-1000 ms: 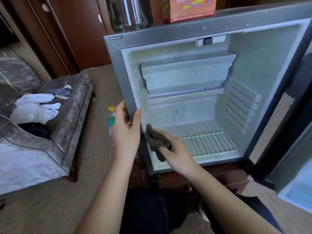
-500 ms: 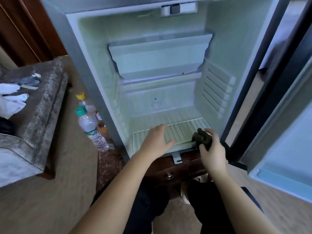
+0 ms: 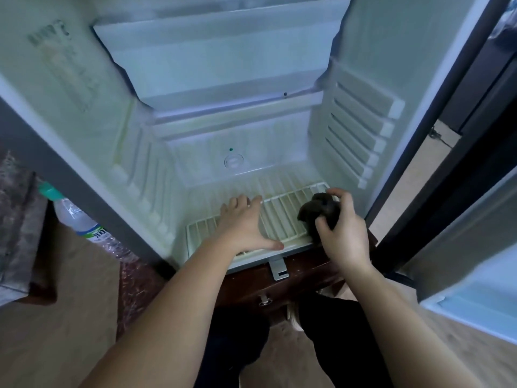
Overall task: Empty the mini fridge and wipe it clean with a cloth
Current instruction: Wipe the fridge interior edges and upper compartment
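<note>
1. Both hands reach slightly deeper into the mini fridge than 0.5 s ago.
2. The left hand lies flat, fingers straight, on the wire rack. The right hand grips the bunched cloth at the rack's right end.
3. Emptying looks done: only the rack remains inside, and a bottle stands outside. Wiping the rack, floor and walls likely remains.

A: Any legible text?
B: None. Left inner wall of the mini fridge: pale sticker, lettering above it, both too blurred to read.
A: The bottle?
B: Water bottle beside the fridge: green-and-white label, dark characters, not legible.
</note>
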The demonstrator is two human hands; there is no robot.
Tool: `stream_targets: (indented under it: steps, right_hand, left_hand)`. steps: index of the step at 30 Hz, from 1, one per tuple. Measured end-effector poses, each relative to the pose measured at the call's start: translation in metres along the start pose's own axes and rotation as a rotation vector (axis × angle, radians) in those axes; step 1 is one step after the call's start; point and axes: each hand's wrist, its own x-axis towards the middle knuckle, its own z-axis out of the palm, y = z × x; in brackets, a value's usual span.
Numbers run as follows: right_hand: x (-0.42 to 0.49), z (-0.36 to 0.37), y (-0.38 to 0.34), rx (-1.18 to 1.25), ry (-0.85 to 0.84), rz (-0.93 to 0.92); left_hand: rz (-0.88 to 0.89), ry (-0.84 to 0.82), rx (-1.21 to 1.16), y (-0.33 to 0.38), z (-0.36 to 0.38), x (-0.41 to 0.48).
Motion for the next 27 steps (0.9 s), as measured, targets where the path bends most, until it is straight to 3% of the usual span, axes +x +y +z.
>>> stream_targets:
  steps: [5, 10, 17, 22, 27]
  right_hand:
    - [-0.006, -0.003, 0.002, -0.016, 0.012, 0.010]
    - [-0.012, -0.009, 0.007, -0.013, 0.038, 0.044]
    - [-0.014, -0.023, -0.002, 0.018, 0.083, -0.002]
    - [0.047, -0.009, -0.040, -0.252, 0.055, -0.206]
    - [0.099, 0.030, -0.045, -0.621, -0.011, -0.179]
  left_hand:
    - [0.009, -0.021, 0.029, 0.007, -0.004, -0.005]
    - [0.138, -0.089, 0.165, 0.018, 0.002, -0.016]
    - [0.166, 0.040, 0.129, 0.013, -0.006, -0.022]
    - [0.214, 0.015, 0.152, 0.018, -0.006, -0.027]
    - [0.206, 0.009, 0.132, 0.015, -0.008, -0.027]
